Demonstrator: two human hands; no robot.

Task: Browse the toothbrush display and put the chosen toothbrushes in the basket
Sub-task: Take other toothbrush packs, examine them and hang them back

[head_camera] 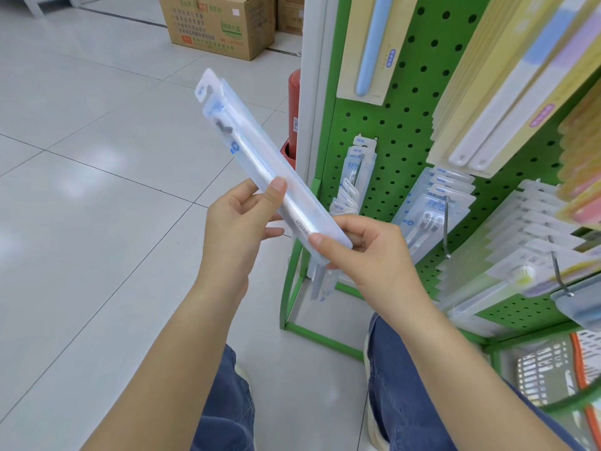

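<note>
both hands (234, 219) (367, 252) grip toothbrush pack's (260, 161) lower end — pack slants up-left

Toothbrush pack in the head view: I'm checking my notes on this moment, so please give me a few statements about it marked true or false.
1. Both hands hold the clear toothbrush pack. True: the left hand and the right hand grip its lower end.
2. The pack already lies in the basket. False: it is held up in the air, and the basket sits at lower right.
3. The pegboard display is green. True.
4. The fire extinguisher beside the display is blue. False: it is red.
5. A cardboard box stands on the floor. True.
</note>
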